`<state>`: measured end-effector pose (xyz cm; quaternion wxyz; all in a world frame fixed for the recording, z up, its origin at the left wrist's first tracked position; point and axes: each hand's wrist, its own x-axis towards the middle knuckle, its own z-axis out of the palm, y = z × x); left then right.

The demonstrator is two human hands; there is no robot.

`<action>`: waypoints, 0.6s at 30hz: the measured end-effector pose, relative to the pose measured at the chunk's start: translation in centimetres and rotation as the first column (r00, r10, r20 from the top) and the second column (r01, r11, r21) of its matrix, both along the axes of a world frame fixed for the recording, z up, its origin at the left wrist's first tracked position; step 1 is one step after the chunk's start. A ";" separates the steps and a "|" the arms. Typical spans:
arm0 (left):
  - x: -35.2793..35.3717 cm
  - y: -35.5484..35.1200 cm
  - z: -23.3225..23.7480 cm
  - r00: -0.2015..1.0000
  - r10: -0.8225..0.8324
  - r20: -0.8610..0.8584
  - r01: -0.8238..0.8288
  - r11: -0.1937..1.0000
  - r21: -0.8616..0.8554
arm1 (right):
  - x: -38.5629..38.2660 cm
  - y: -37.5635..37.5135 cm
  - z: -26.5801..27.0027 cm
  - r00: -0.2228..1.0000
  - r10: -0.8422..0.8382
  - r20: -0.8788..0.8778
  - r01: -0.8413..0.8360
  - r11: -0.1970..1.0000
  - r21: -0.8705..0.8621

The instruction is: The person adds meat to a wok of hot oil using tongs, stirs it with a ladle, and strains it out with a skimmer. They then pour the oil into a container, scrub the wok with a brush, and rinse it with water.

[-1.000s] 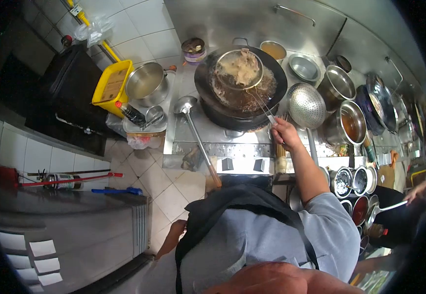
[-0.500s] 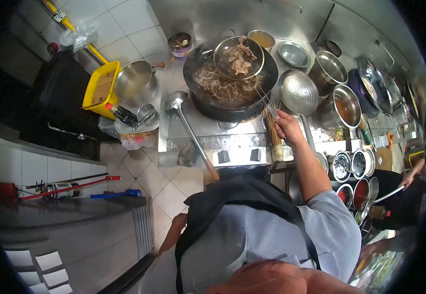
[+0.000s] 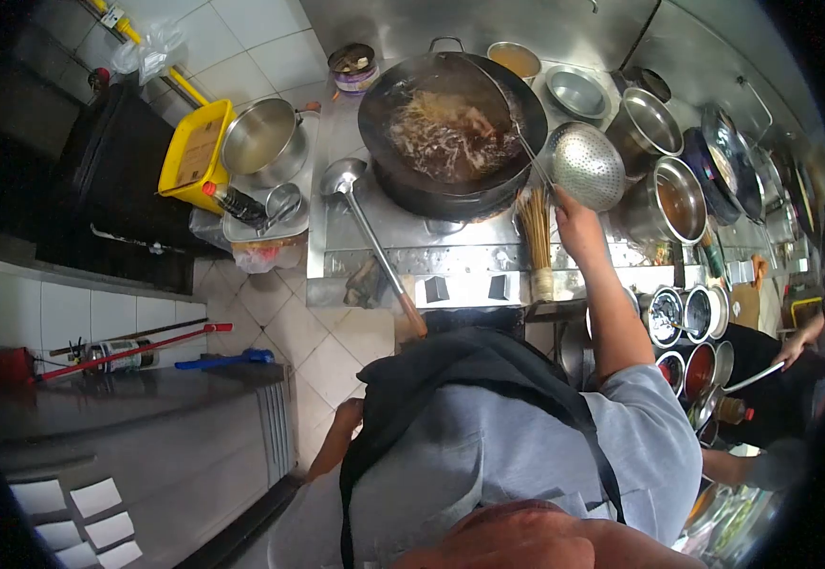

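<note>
My right hand (image 3: 575,220) is closed around the handle of a wire-mesh strainer (image 3: 517,128). The strainer's head is tipped steeply on its edge at the right inside of a black wok (image 3: 384,171). Dark bubbling liquid with meat pieces (image 3: 450,137) fills the wok, and some steam rises. Just beyond my right hand lies a perforated skimmer (image 3: 587,166), and a bamboo brush (image 3: 537,247) stands to its left. My left hand (image 3: 348,414) hangs low beside the black apron, away from the stove; its fingers are mostly hidden.
A steel ladle (image 3: 344,176) rests on the counter left of the wok. Farther left are a steel pot (image 3: 262,147), a yellow bin (image 3: 177,156) and a bottle (image 3: 232,201). Pots (image 3: 664,204) and sauce containers (image 3: 667,318) crowd the right, where another person's hand (image 3: 797,346) holds a handle.
The strainer, level above the wok with meat in it, has tipped over; its meat is now in the liquid. My right hand has moved slightly right and turned.
</note>
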<state>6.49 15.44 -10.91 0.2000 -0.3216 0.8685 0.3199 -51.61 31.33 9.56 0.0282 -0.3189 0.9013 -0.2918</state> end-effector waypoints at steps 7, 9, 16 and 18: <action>-0.9 1.3 2.8 0.949 0.300 0.102 -0.310 0.944 0.109 | -3.1 0.8 3.5 0.996 -0.089 -0.022 0.091 0.980 0.179; 2.0 1.0 -0.9 0.992 0.128 0.022 -0.129 0.985 0.116 | -6.0 2.3 3.8 0.999 -0.048 -0.019 0.050 0.988 0.147; 7.5 1.1 -12.4 0.990 -0.042 0.135 0.036 0.998 0.044 | -9.2 2.4 11.5 0.692 -0.098 0.715 -0.066 0.978 0.198; 6.4 1.0 -11.6 0.993 -0.058 0.101 0.052 0.997 0.061 | -8.3 1.8 10.0 0.659 -0.096 0.746 -0.059 0.982 0.178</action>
